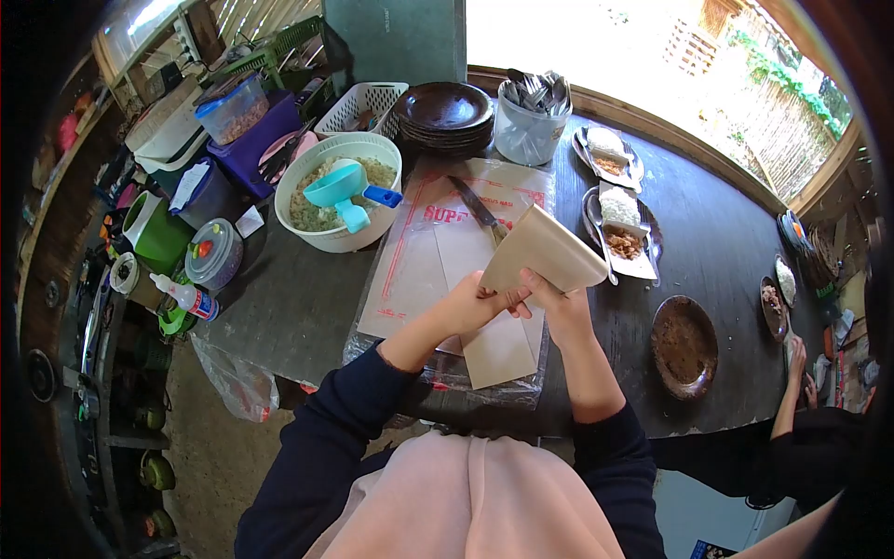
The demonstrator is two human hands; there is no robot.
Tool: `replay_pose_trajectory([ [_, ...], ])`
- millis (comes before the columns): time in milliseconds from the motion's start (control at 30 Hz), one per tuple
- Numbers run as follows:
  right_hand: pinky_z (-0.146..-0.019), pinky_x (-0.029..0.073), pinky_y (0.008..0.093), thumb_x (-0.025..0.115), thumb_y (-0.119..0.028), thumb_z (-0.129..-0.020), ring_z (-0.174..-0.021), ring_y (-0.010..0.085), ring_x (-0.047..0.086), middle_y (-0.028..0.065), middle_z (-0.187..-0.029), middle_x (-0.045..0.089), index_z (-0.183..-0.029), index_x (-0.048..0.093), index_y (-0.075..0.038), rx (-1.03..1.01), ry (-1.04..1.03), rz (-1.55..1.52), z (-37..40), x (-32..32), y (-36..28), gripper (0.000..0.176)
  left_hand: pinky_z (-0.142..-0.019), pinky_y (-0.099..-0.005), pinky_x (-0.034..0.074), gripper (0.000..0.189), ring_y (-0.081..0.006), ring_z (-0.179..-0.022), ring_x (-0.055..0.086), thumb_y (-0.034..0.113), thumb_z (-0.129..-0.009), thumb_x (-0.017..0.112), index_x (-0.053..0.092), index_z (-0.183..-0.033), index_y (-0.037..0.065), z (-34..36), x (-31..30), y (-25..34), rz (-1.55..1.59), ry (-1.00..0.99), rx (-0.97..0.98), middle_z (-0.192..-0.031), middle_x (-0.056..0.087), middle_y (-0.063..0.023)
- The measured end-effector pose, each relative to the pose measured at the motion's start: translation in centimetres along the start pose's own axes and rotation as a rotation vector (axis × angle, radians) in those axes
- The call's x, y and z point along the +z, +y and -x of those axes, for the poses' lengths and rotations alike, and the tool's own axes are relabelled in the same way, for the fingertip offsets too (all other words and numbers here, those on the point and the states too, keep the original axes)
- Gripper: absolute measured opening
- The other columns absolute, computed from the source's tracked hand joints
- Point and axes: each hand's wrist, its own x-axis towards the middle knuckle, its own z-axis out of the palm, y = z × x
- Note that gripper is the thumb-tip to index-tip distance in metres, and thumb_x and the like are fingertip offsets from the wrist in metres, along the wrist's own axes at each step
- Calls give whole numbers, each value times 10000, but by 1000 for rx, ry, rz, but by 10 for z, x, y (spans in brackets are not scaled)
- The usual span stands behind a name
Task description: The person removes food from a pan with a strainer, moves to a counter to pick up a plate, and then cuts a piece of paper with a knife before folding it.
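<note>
A sheet of brown food-wrapping paper (545,250), curled at its right edge, is held up in front of me. My left hand (482,306) pinches its lower left side, and my right hand (557,303) grips its lower edge with the thumb on top. Both hands are closed and nearly touching. Below them a flat piece of brown paper (498,356) lies on a plastic-covered stack of printed paper (396,289). A knife (475,203) rests on that stack, its handle partly hidden behind the held sheet.
To the left stands a white tub (293,224) of rice with a turquoise scoop (340,186). Stacked brown plates (447,107) and a cutlery bucket (531,130) are behind. Two plates of rice (619,207) and a bare brown plate (684,345) lie right. Another person's hand (796,359) is far right.
</note>
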Motion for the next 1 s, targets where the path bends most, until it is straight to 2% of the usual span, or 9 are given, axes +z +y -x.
replay_pose_trajectory([
  [133,-516,451,276,620,-56,-845,-657,132,567,58,-821,597,-1009,555,18,16,51,39,1,-2,2,191,-672,-252,483,251,-115,-714,624,234,-902,579,591,-1004,4,1,-1,6,-8,-18,-35,-769,661,-60],
  [167,-579,458,267,629,-61,-841,-723,123,571,55,-868,604,-1033,559,16,-9,96,68,1,-3,4,219,-672,-252,483,251,-115,-714,624,234,-902,579,591,-1004,4,1,-2,5,-8,-19,-35,-769,661,-60],
  [200,-643,465,258,637,-65,-836,-788,114,575,52,-916,611,-1058,564,14,-35,141,98,1,-4,4,246,-691,-262,488,243,-135,-734,635,209,-902,578,577,-1029,2,1,-4,5,-48,-34,-35,-820,648,-63],
  [233,-643,465,258,637,-65,-836,-788,114,575,52,-916,611,-1058,564,14,-36,141,99,1,-4,3,246,-710,-273,492,241,-154,-755,647,184,-901,577,563,-1055,-1,1,-5,5,-88,-49,-36,-871,634,-67],
  [300,-723,447,242,654,-79,-826,-858,97,559,43,-963,613,-1089,570,9,13,193,26,0,-5,0,289,-710,-271,485,234,-155,-753,647,178,-900,579,566,-1050,0,2,-5,9,-75,-66,-57,-883,631,-66],
  [533,-704,443,255,666,-103,-822,-841,78,555,29,-934,607,-1010,624,19,29,151,159,-7,-31,-8,228,-685,-279,465,196,-168,-736,649,121,-888,580,576,-1036,-8,2,-8,11,-80,-139,-156,-920,623,-66],
  [600,-689,432,245,661,-109,-829,-812,70,555,20,-888,606,-951,646,26,2,174,77,-7,-32,-14,182,-679,-279,463,193,-169,-736,650,117,-888,578,577,-1034,-9,2,-9,8,-91,-148,-158,-917,625,-66],
  [800,-664,418,207,629,-85,-848,-752,65,555,4,-819,605,-912,649,43,-22,197,-22,-9,-32,-24,144,-660,-272,453,187,-172,-746,654,106,-888,568,578,-1031,-14,4,-8,18,-136,-178,-175,-909,626,-68],
  [1000,-636,426,205,631,-81,-845,-707,63,558,9,-782,615,-958,646,57,-53,202,19,-9,-40,-30,179,-646,-269,452,164,-174,-754,657,76,-887,551,585,-1018,-17,3,-12,9,-126,-212,-146,-916,625,-73],
])
